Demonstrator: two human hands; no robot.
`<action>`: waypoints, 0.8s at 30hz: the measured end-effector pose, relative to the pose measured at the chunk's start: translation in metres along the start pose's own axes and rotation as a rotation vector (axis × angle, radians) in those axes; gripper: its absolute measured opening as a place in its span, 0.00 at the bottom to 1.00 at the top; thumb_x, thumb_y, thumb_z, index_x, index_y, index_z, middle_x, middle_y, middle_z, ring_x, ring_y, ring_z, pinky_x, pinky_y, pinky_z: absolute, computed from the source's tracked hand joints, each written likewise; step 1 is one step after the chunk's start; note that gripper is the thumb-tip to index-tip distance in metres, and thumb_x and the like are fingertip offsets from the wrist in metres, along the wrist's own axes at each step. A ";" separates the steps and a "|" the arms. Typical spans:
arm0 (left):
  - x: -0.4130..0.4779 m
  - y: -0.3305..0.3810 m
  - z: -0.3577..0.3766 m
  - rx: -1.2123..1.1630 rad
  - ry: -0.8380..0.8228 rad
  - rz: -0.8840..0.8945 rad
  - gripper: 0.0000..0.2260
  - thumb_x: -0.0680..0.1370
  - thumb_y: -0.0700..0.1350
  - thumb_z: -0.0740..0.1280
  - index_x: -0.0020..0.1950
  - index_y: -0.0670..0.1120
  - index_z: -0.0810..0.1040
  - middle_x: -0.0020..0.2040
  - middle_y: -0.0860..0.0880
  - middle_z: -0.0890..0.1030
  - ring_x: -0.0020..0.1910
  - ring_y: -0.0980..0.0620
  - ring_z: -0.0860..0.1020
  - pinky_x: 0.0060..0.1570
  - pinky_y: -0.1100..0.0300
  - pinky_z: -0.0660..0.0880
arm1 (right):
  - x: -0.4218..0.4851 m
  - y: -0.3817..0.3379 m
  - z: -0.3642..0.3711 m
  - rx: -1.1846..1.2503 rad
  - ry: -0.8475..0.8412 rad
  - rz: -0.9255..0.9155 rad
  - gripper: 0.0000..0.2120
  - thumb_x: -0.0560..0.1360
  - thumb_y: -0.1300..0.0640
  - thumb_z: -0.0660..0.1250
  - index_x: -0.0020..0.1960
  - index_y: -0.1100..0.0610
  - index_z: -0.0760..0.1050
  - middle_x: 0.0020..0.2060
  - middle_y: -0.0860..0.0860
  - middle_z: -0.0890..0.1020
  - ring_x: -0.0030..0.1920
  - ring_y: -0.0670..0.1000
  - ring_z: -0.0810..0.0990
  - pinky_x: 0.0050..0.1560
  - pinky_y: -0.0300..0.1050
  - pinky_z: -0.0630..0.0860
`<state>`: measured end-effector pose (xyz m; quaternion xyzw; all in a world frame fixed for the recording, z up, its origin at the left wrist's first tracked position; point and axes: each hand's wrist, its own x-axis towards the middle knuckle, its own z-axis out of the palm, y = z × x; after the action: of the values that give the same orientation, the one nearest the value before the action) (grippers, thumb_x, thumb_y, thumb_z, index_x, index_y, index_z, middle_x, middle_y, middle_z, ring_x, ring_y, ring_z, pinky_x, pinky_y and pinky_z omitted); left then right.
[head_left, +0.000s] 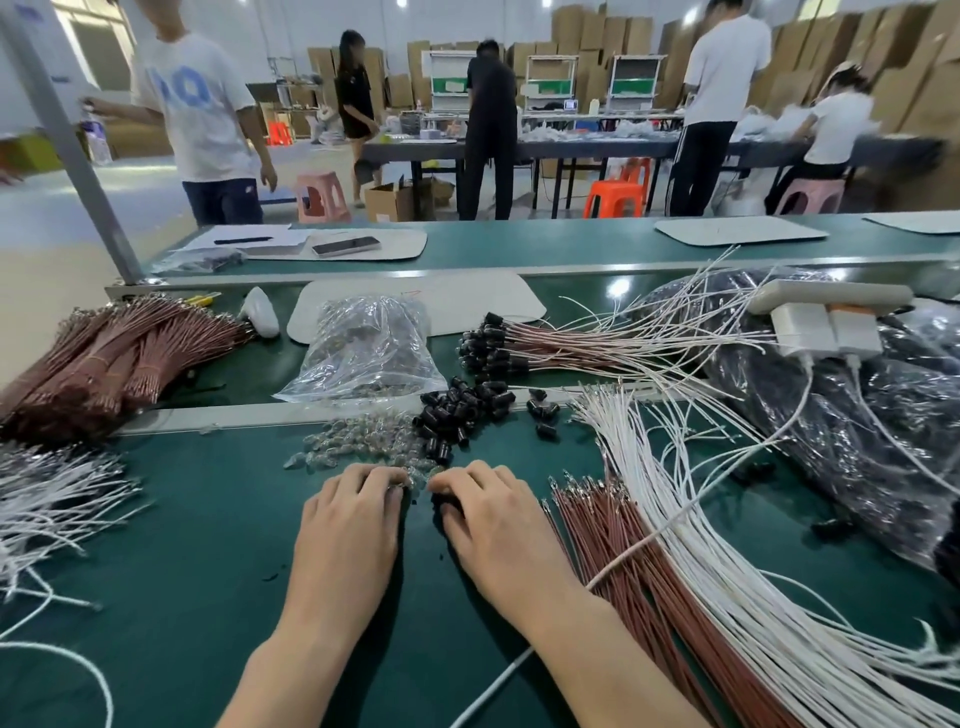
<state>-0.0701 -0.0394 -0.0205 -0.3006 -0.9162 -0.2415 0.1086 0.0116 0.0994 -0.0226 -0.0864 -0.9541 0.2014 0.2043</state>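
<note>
beside open mat (208, 519), left hand (348, 525), right hand (493, 525) pinching black cap (445, 503)

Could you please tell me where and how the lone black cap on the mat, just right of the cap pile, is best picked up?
Pinch the lone cap across its round sides, thumb and forefinger coming straight down. It seems to lie on its side, apart from the cap pile, with bare green mat around it, so fingers should fit either side.

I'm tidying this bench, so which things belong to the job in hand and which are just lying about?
In hand: clear bulbs, black caps, probably brown wires and white wires.
Lying about: phone, pen, power strip.
</note>
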 end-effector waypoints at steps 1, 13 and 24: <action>-0.001 0.000 0.000 -0.013 0.006 -0.001 0.10 0.83 0.46 0.63 0.61 0.50 0.80 0.58 0.52 0.79 0.57 0.47 0.77 0.59 0.51 0.71 | -0.001 0.000 0.000 0.004 0.006 0.000 0.15 0.83 0.54 0.60 0.68 0.47 0.71 0.60 0.46 0.76 0.59 0.50 0.72 0.62 0.46 0.69; -0.020 0.049 -0.001 -0.184 -0.084 0.231 0.10 0.83 0.54 0.61 0.57 0.54 0.80 0.50 0.58 0.79 0.50 0.54 0.76 0.53 0.58 0.70 | 0.005 0.027 -0.052 0.802 0.599 0.442 0.09 0.80 0.59 0.67 0.54 0.45 0.76 0.46 0.43 0.81 0.42 0.37 0.80 0.43 0.32 0.75; -0.007 0.145 0.001 0.136 -0.564 0.012 0.05 0.82 0.47 0.62 0.48 0.48 0.70 0.56 0.45 0.79 0.56 0.40 0.80 0.43 0.55 0.65 | 0.004 0.050 -0.057 0.788 0.638 0.567 0.08 0.78 0.62 0.68 0.53 0.50 0.76 0.44 0.43 0.80 0.39 0.33 0.78 0.40 0.27 0.71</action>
<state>0.0233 0.0592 0.0310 -0.3534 -0.9226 -0.0857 -0.1290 0.0366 0.1658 0.0051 -0.3125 -0.6378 0.5521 0.4367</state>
